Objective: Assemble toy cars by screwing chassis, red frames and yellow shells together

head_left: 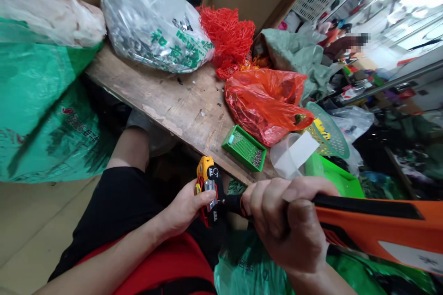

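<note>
One yellow toy [206, 167] sits in the left hand [185, 205], thumb and fingers closed on it. Right hand [294, 221]: fingers wrapped around the front of an orange driver [374, 223], its tip at the toy's side; actual contact cannot be told. Just beyond the fingers, on the bench [180, 97], stands a green tray [242, 144] with small metal bits [257, 158]. Near the right knuckles: a clear tub [282, 153]. Farther from the fingers: a red bag [263, 106] and a white bag [145, 14].
</note>
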A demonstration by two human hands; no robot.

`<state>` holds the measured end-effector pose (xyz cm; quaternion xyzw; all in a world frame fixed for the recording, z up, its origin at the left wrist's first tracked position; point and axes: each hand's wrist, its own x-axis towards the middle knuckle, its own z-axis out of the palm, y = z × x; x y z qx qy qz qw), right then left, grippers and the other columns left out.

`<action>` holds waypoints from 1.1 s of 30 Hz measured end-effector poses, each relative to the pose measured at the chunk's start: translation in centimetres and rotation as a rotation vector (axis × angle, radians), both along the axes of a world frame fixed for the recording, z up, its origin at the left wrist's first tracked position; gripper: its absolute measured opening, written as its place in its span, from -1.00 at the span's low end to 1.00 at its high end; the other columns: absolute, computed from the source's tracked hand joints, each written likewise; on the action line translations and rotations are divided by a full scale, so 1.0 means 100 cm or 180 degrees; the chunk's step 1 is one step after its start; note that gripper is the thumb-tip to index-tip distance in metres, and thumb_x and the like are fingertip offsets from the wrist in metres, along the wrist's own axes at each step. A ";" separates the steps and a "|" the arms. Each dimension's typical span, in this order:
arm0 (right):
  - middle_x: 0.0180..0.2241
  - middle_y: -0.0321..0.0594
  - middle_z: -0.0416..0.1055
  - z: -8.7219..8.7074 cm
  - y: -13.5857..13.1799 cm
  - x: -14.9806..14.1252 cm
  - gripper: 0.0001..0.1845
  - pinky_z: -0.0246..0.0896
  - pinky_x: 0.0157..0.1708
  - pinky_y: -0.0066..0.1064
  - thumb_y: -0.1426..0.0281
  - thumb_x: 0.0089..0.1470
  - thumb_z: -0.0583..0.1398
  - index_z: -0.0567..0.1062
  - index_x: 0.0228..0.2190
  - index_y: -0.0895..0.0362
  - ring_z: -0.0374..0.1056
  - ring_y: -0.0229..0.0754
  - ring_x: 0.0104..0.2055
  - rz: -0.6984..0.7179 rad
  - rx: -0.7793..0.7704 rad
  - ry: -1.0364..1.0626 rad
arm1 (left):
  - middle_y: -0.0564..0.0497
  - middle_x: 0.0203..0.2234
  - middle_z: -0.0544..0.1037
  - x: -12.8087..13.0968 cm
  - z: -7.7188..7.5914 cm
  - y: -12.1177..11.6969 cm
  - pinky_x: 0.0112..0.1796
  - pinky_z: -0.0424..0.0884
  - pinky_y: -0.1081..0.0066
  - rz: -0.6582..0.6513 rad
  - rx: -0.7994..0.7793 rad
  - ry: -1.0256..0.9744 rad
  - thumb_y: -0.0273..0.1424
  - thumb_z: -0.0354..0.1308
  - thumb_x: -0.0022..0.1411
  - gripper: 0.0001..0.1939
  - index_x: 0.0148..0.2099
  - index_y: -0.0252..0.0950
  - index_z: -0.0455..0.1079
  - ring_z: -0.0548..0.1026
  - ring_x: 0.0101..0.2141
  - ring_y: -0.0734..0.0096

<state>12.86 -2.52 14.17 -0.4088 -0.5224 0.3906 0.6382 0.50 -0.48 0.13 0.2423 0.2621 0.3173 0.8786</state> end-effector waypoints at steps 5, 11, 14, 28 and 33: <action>-0.68 -0.54 0.12 -0.006 0.000 -0.003 -0.91 0.25 -0.57 -0.41 0.30 0.34 0.18 0.41 -0.28 -0.02 0.10 -0.33 -0.70 0.0025 0.0021 0.0060 | 0.09 -0.42 0.40 -0.001 -0.002 0.000 -0.37 0.25 0.46 0.0012 0.0007 -0.0021 -0.09 0.38 0.13 -0.59 -0.21 -0.29 0.38 0.28 -0.41 0.47; -0.65 -0.52 0.17 -0.014 -0.001 -0.002 -0.96 0.30 -0.53 -0.39 0.32 0.34 0.17 0.41 -0.24 -0.02 0.15 -0.33 -0.67 0.0124 -0.0027 0.0069 | 0.08 -0.40 0.41 0.000 -0.002 -0.001 -0.35 0.28 0.45 0.0055 -0.0025 -0.0162 -0.13 0.39 0.13 -0.62 -0.20 -0.30 0.41 0.29 -0.39 0.46; -0.65 -0.53 0.17 -0.015 -0.001 -0.003 -0.95 0.29 -0.53 -0.40 0.33 0.34 0.17 0.40 -0.25 -0.01 0.15 -0.34 -0.67 0.0141 -0.0025 0.0039 | 0.06 -0.38 0.43 0.000 0.000 -0.001 -0.32 0.29 0.43 0.0076 -0.0062 -0.0178 -0.14 0.40 0.12 -0.61 -0.18 -0.31 0.42 0.32 -0.37 0.43; -0.65 -0.53 0.18 -0.023 0.003 -0.003 -0.84 0.24 -0.54 -0.43 0.36 0.34 0.16 0.34 -0.34 0.03 0.14 -0.35 -0.65 0.0147 -0.0133 0.0155 | 0.06 -0.35 0.43 0.002 -0.004 -0.001 -0.27 0.27 0.40 0.0150 0.0064 -0.0092 -0.10 0.37 0.15 -0.59 -0.15 -0.30 0.41 0.31 -0.33 0.41; -0.67 -0.55 0.14 -0.025 0.004 -0.004 -0.85 0.19 -0.58 -0.46 0.37 0.33 0.16 0.34 -0.34 0.01 0.09 -0.36 -0.68 0.0045 -0.0168 0.0169 | 0.01 -0.30 0.47 0.002 -0.006 -0.004 -0.22 0.29 0.37 0.0112 0.0028 0.0031 -0.10 0.36 0.16 -0.57 -0.11 -0.30 0.39 0.35 -0.27 0.35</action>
